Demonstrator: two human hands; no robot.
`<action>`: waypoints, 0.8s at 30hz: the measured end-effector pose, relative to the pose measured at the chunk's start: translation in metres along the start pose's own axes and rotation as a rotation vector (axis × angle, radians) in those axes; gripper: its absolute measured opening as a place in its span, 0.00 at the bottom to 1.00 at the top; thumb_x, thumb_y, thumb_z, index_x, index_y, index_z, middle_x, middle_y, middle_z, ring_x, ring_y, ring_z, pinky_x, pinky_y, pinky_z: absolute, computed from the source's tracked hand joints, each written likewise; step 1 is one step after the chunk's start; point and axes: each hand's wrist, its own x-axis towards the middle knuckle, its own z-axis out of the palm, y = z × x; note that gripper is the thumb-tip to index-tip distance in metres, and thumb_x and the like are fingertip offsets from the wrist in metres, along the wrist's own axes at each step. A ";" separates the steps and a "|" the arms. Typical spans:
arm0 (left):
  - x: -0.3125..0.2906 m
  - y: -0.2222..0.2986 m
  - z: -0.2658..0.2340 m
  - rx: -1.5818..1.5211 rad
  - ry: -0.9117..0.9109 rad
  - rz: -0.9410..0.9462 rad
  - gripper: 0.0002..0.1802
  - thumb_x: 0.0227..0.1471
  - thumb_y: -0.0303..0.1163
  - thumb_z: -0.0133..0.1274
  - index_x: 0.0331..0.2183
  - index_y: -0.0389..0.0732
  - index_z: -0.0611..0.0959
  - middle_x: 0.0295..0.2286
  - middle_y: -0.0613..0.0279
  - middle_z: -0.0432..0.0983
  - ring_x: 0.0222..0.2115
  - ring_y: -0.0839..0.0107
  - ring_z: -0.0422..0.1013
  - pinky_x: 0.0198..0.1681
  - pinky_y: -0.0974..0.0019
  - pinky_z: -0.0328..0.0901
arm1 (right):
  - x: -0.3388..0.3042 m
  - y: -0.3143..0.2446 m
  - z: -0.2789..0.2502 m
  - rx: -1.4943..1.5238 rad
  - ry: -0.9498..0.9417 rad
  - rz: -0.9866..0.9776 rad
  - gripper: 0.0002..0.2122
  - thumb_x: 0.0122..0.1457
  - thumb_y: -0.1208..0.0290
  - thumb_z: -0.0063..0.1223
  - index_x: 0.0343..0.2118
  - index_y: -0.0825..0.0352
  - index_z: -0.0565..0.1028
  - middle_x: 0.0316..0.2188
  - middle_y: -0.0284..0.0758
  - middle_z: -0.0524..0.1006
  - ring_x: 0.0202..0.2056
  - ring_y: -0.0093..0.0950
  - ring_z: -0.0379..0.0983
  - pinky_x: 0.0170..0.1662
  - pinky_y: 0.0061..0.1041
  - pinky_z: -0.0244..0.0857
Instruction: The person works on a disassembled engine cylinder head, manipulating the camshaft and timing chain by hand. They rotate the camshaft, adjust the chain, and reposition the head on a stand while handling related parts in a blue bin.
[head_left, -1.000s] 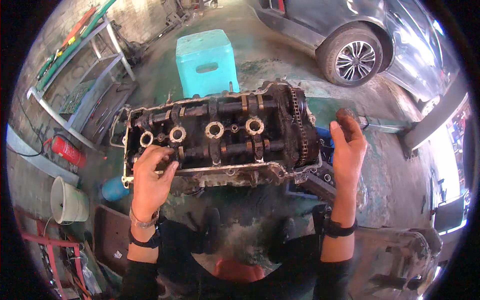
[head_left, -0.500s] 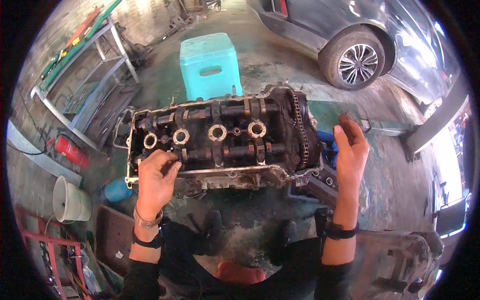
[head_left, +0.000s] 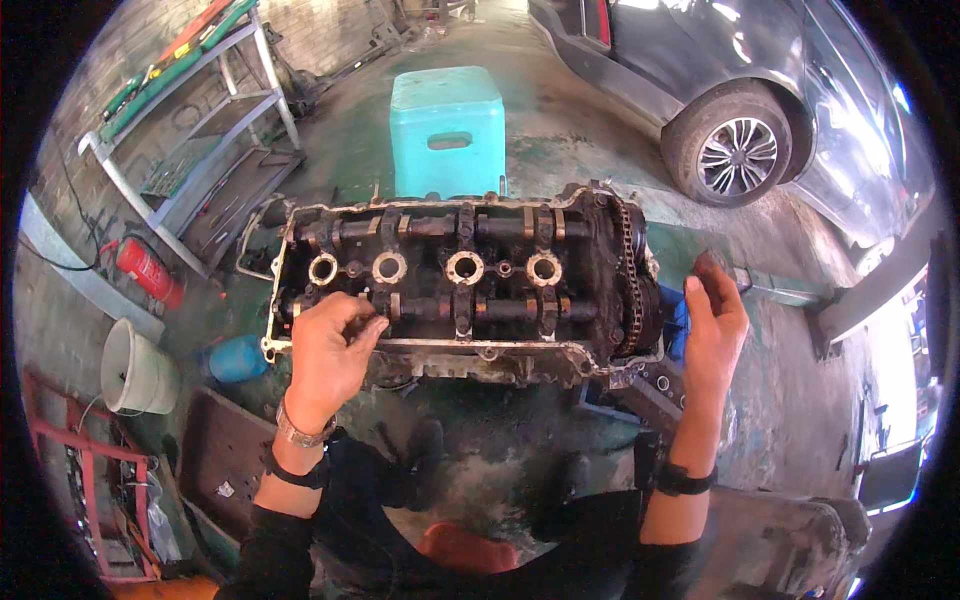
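An engine cylinder head [head_left: 489,350], dark with oil, lies lengthwise before me. Two camshafts run along it, and a timing chain [head_left: 629,275] crosses its right end. Over the near-left part is my left hand [head_left: 330,355], fingers and thumb pinched together close to the near camshaft [head_left: 490,308]. Whatever that pinch holds, if anything, is hidden. Beyond the right end my right hand [head_left: 716,325] is raised, apart from the cylinder head, its fingers curled against the thumb. Something dark shows at its fingertips, too unclear to name.
A turquoise stool [head_left: 448,110] stands behind the cylinder head. A grey car [head_left: 690,60] is at the far right, near a lift arm [head_left: 785,287]. To the left are a metal shelf [head_left: 215,125], a fire extinguisher [head_left: 150,272], a white bucket [head_left: 140,375] and a brown tray [head_left: 215,460].
The whole view has shifted, so the cylinder head, stool and car appear farther right. Both hands keep nearly the same places beside the cylinder head, with their fingers still closed.
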 end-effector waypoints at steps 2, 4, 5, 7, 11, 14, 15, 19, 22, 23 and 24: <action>0.002 0.003 -0.002 0.008 -0.038 0.047 0.10 0.42 0.21 0.67 0.29 0.33 0.81 0.22 0.57 0.73 0.19 0.70 0.67 0.23 0.67 0.62 | 0.000 -0.001 0.000 -0.017 -0.002 -0.009 0.19 0.61 0.75 0.56 0.54 0.77 0.73 0.49 0.43 0.77 0.50 0.28 0.73 0.55 0.27 0.65; 0.002 0.008 -0.001 -0.024 -0.029 0.024 0.10 0.42 0.21 0.67 0.29 0.34 0.81 0.23 0.57 0.73 0.19 0.71 0.66 0.23 0.67 0.61 | -0.001 0.000 -0.001 -0.021 -0.011 -0.017 0.19 0.61 0.75 0.56 0.53 0.77 0.73 0.49 0.42 0.78 0.50 0.28 0.73 0.55 0.27 0.64; 0.002 0.009 -0.001 -0.046 -0.028 -0.011 0.10 0.42 0.21 0.67 0.29 0.34 0.81 0.23 0.57 0.73 0.19 0.71 0.65 0.23 0.67 0.61 | -0.001 0.000 -0.001 -0.022 -0.012 -0.008 0.18 0.61 0.75 0.56 0.53 0.77 0.73 0.49 0.42 0.78 0.50 0.28 0.73 0.56 0.27 0.64; 0.001 0.011 -0.001 -0.017 -0.009 -0.067 0.11 0.41 0.22 0.68 0.28 0.34 0.81 0.23 0.57 0.72 0.19 0.71 0.65 0.23 0.67 0.61 | 0.000 0.001 -0.001 -0.036 -0.017 -0.031 0.18 0.61 0.75 0.56 0.53 0.77 0.73 0.49 0.42 0.78 0.50 0.28 0.73 0.56 0.27 0.64; 0.003 0.006 -0.002 0.023 0.047 -0.085 0.11 0.41 0.23 0.69 0.27 0.34 0.81 0.22 0.57 0.73 0.20 0.72 0.67 0.24 0.68 0.63 | 0.001 0.005 0.000 -0.013 -0.029 -0.027 0.18 0.61 0.75 0.56 0.53 0.77 0.73 0.49 0.43 0.78 0.50 0.28 0.73 0.56 0.27 0.64; 0.002 0.003 -0.001 0.007 0.025 -0.043 0.10 0.41 0.23 0.68 0.27 0.34 0.82 0.23 0.55 0.75 0.21 0.68 0.71 0.25 0.67 0.65 | 0.001 0.008 0.000 -0.001 -0.027 -0.024 0.18 0.61 0.75 0.55 0.53 0.77 0.73 0.49 0.43 0.78 0.50 0.28 0.73 0.57 0.27 0.63; 0.001 0.002 -0.001 0.020 0.023 -0.018 0.10 0.42 0.23 0.68 0.27 0.34 0.82 0.23 0.55 0.76 0.21 0.67 0.72 0.25 0.67 0.65 | 0.002 0.009 0.000 0.010 -0.027 -0.025 0.18 0.62 0.75 0.55 0.53 0.77 0.73 0.49 0.43 0.78 0.50 0.29 0.73 0.57 0.27 0.63; 0.001 0.003 -0.004 -0.007 -0.066 -0.022 0.09 0.43 0.22 0.65 0.29 0.34 0.82 0.25 0.54 0.76 0.24 0.60 0.74 0.28 0.62 0.66 | 0.002 0.013 0.001 0.022 -0.038 -0.028 0.18 0.62 0.75 0.55 0.53 0.78 0.73 0.49 0.43 0.78 0.50 0.29 0.73 0.56 0.27 0.63; 0.001 0.006 -0.006 -0.044 -0.056 -0.027 0.11 0.42 0.24 0.66 0.32 0.35 0.82 0.25 0.54 0.75 0.25 0.58 0.73 0.29 0.61 0.66 | 0.003 0.014 0.001 -0.016 -0.056 -0.022 0.17 0.62 0.75 0.54 0.52 0.78 0.74 0.48 0.43 0.78 0.49 0.29 0.74 0.56 0.27 0.64; 0.001 0.006 -0.006 -0.073 -0.051 -0.066 0.12 0.42 0.25 0.66 0.32 0.36 0.82 0.25 0.55 0.75 0.25 0.58 0.73 0.28 0.61 0.66 | 0.003 0.013 0.001 -0.032 -0.053 -0.034 0.17 0.62 0.75 0.54 0.52 0.78 0.74 0.48 0.43 0.78 0.49 0.29 0.73 0.55 0.27 0.64; 0.001 0.006 -0.006 -0.010 -0.025 -0.015 0.13 0.41 0.28 0.68 0.30 0.37 0.80 0.24 0.55 0.74 0.23 0.59 0.72 0.27 0.61 0.66 | 0.003 0.013 0.002 -0.039 -0.044 -0.024 0.17 0.62 0.75 0.54 0.52 0.77 0.74 0.48 0.43 0.78 0.49 0.29 0.73 0.55 0.27 0.64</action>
